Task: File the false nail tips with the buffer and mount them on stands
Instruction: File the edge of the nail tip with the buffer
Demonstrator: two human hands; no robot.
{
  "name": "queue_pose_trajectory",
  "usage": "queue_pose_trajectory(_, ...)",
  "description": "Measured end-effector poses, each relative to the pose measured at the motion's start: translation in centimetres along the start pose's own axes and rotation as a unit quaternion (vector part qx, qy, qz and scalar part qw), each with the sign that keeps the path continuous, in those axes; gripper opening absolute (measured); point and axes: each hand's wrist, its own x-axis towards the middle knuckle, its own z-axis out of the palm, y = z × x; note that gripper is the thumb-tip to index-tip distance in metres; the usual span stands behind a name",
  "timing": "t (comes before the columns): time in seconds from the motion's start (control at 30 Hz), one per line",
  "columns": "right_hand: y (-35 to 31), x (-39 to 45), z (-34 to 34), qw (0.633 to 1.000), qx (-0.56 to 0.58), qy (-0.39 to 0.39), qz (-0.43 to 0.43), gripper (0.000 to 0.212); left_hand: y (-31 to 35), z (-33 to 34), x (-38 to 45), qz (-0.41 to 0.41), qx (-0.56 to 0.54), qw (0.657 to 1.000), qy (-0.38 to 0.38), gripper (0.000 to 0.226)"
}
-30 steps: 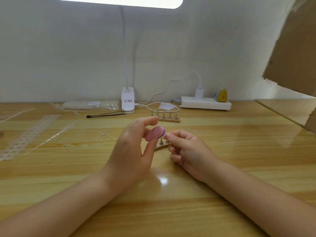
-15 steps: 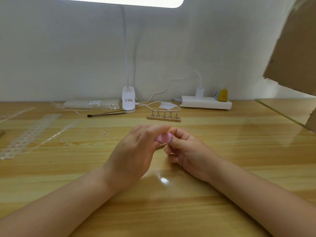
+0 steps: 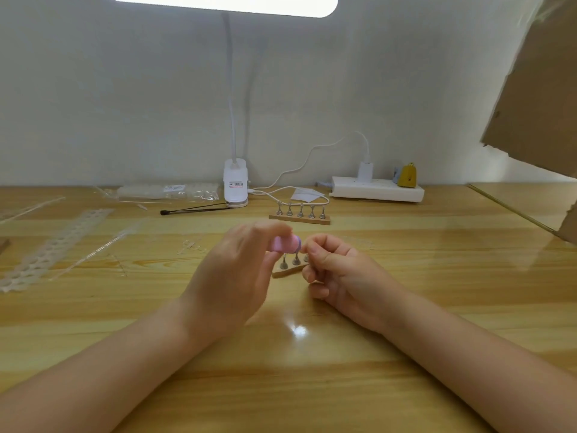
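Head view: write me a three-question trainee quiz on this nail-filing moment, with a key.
1. True or false: the left hand holds the pink buffer.
2. How many metal pegs show on the far wooden stand? A) three B) five C) eight
3. Fill in: the near stand lies partly hidden behind the ____ hand.

Key: 1 true; 2 B; 3 right. The right hand's fingers are pinched together beside the buffer; the nail tip itself is too small to make out.

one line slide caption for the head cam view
Left hand holds a pink buffer against something pinched by the right hand, above a wooden nail stand.
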Motion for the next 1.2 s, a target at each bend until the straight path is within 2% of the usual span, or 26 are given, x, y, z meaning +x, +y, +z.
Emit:
queue_pose_trajectory(0.1, 0.0, -0.1, 0.0, 1.000, -0.025, -0.019, 0.000, 0.013, 0.6, 0.4, 0.1, 0.044, -0.028, 0.999, -0.010, 0.037)
queue_pose_trajectory(0.23, -0.4, -0.2, -0.1, 1.000, -0.001, -0.021, 0.003, 0.008, -0.6, -0.1, -0.2, -0.028, -0.010, 0.999, -0.026, 0.047)
queue_pose_trajectory(0.43, -0.3, 0.2, -0.3, 0.995, 0.061, 0.074, 0.009, 0.016, -0.5, 0.1, -0.5, -0.044, -0.012, 0.996, -0.076, 0.057)
queue_pose_trajectory(0.53, -0.1, 0.5, -0.2, 0.994, 0.062, 0.088, 0.006, 0.018, -0.4, 0.0, -0.9, -0.068, -0.041, 0.987, -0.138, 0.066)
queue_pose_trajectory(0.57, 0.0, 0.5, -0.2, 0.994, 0.063, 0.088, 0.004, 0.018, -0.3, -0.1, -1.0, -0.069, -0.043, 0.986, -0.147, 0.062)
queue_pose_trajectory(0.63, 0.1, 0.6, -0.2, 0.995, 0.058, 0.080, 0.001, 0.020, -0.2, -0.2, -0.9, -0.067, -0.022, 0.991, -0.111, 0.044)
queue_pose_trajectory(0.7, 0.2, 0.6, -0.1, 0.998, 0.029, 0.059, 0.003, 0.022, 0.1, -0.4, -0.5, -0.102, -0.032, 0.993, -0.042, 0.030)
queue_pose_trajectory(0.77, 0.4, 0.5, -0.1, 0.999, -0.025, 0.031, 0.005, 0.024, 0.5, -0.3, -0.2, -0.137, -0.059, 0.989, 0.003, 0.028)
queue_pose_trajectory(0.87, 0.4, 0.4, -0.1, 0.996, -0.086, 0.000, 0.003, 0.026, 1.0, 0.0, -0.3, -0.179, -0.093, 0.979, 0.006, 0.029)
queue_pose_trajectory(1.0, 0.4, 0.4, -0.4, 0.995, -0.102, -0.003, 0.008, 0.036, 0.9, 0.3, -0.5, -0.208, -0.111, 0.972, 0.000, 0.029)
queue_pose_trajectory(1.07, 0.5, 0.5, -0.2, 0.996, -0.093, 0.015, 0.008, 0.039, 0.8, 0.3, -0.6, -0.218, -0.111, 0.970, 0.001, 0.028)
queue_pose_trajectory(1.2, 0.4, 0.5, 0.2, 0.996, -0.004, 0.093, -0.014, 0.027, 0.3, 0.3, -0.7, -0.232, -0.059, 0.971, -0.005, 0.026)
